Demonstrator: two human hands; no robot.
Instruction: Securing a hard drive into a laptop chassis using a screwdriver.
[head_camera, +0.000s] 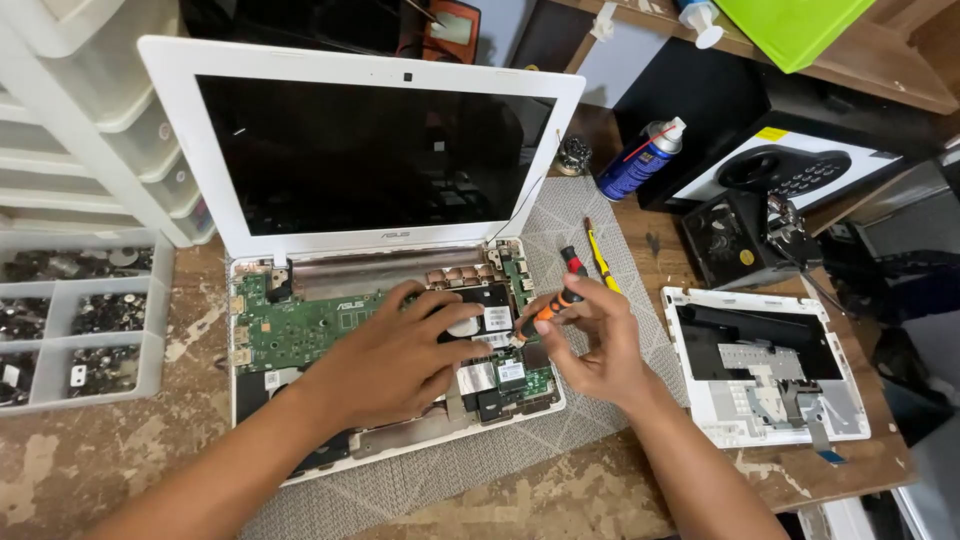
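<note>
A white laptop (190, 60) stands open on a grey mat, its keyboard deck removed so the green circuit board (300, 325) shows. My left hand (385, 365) lies flat on the board, fingers spread near a small dark module with white stickers (497, 318). My right hand (595, 340) grips a small orange and black screwdriver (553, 304), tip pointing down-left onto the board by that module.
A white keyboard cover (765, 365) lies upside down at right. A yellow tool (600, 262) and a red-handled tool (573, 261) lie on the mat. A blue spray can (640, 158), a black box and a clear parts tray (80, 315) surround the laptop.
</note>
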